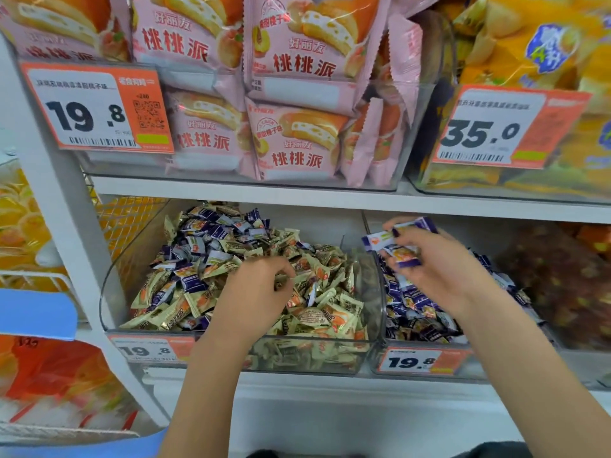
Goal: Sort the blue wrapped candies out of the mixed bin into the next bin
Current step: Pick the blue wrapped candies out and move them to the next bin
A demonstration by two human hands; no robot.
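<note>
A clear mixed bin (pixel 109 292) on the lower shelf holds a heap of cream-and-orange wrapped candies with several blue wrapped candies (pixel 195 282) among them, mostly at the back and left. My left hand (pixel 254 292) reaches into this heap, fingers curled down among the candies; what they hold is hidden. My right hand (pixel 426 256) hovers above the neighbouring bin (pixel 426 358) to the right, which is filled with blue wrapped candies. It grips a bunch of blue candies (pixel 400 246) between fingers and thumb.
A shelf board (pixel 330 196) runs just above both bins, with pink pie packs (pixel 297 140) and yellow bags (pixel 529 61) in bins on it. A bin of dark red sweets (pixel 562 285) stands at the far right. A white upright post (pixel 66 226) borders the left side.
</note>
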